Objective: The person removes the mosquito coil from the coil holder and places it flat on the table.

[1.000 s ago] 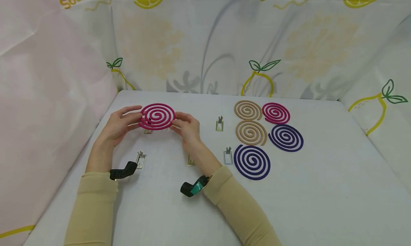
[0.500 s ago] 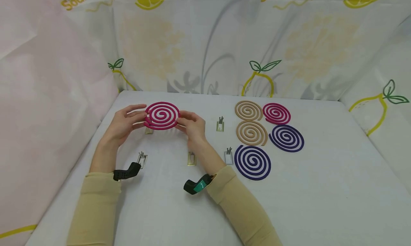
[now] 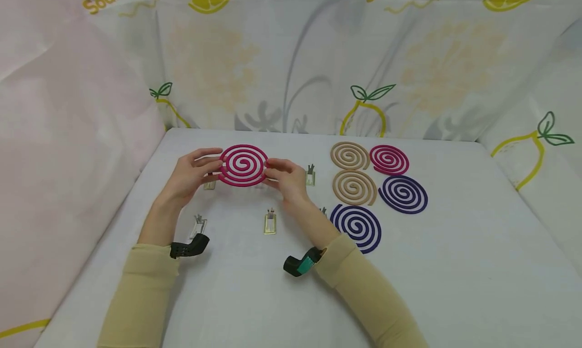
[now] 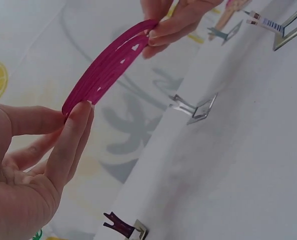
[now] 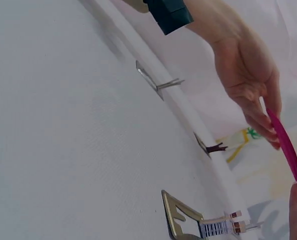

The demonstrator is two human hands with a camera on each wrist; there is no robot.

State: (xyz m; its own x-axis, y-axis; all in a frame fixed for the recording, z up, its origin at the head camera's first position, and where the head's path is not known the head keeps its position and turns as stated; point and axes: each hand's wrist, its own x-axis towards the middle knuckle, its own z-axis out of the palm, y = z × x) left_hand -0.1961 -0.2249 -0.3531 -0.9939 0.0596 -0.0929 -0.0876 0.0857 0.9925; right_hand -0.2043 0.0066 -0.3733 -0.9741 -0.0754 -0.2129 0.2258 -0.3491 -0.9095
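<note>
A pink mosquito coil [image 3: 244, 162] is held up between both hands, above the far left part of the table. My left hand [image 3: 187, 175] pinches its left edge, with the thumb and fingertips at the rim in the left wrist view. My right hand [image 3: 291, 182] grips the opposite edge. Seen nearly edge-on, the coil [image 4: 106, 65] looks slightly bowed. Small metal coil stands with upright prongs are set out below: a brass one [image 3: 270, 224] between the forearms, another [image 3: 209, 184] by the left fingers, a third [image 3: 310, 178] beyond the right hand.
A silver stand [image 3: 198, 226] lies by the left wrist; another is mostly hidden behind the right forearm. To the right lie tan coils [image 3: 354, 187], a second pink coil [image 3: 389, 159] and purple coils [image 3: 403, 194]. A printed curtain [image 3: 291, 60] hangs behind the table.
Both hands have moved right with the pink coil. The brass stand between the forearms has come into full view, while the right forearm now covers most of a silver stand.
</note>
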